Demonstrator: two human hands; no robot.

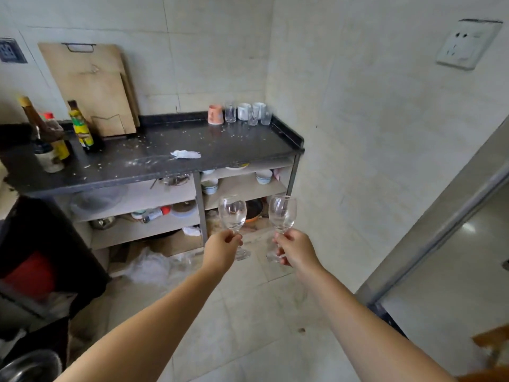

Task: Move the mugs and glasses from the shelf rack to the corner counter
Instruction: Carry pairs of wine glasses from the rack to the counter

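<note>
My left hand (221, 248) grips the stem of a clear wine glass (232, 213), held upright in the air. My right hand (296, 250) grips the stem of a second wine glass (282, 212) beside it. Both glasses hang in front of the dark corner counter (170, 158), below its top. At the counter's back right corner stand an orange mug (215, 114), two white mugs (244, 111) and several clear tumblers (230, 112), close together.
Bottles (81, 126) and a jar stand on the counter's left, cutting boards (91, 84) lean on the wall, and a crumpled tissue (186, 154) lies mid-counter. Open shelves (242, 186) below hold bowls, lids and pans. A doorway (440, 244) is on the right.
</note>
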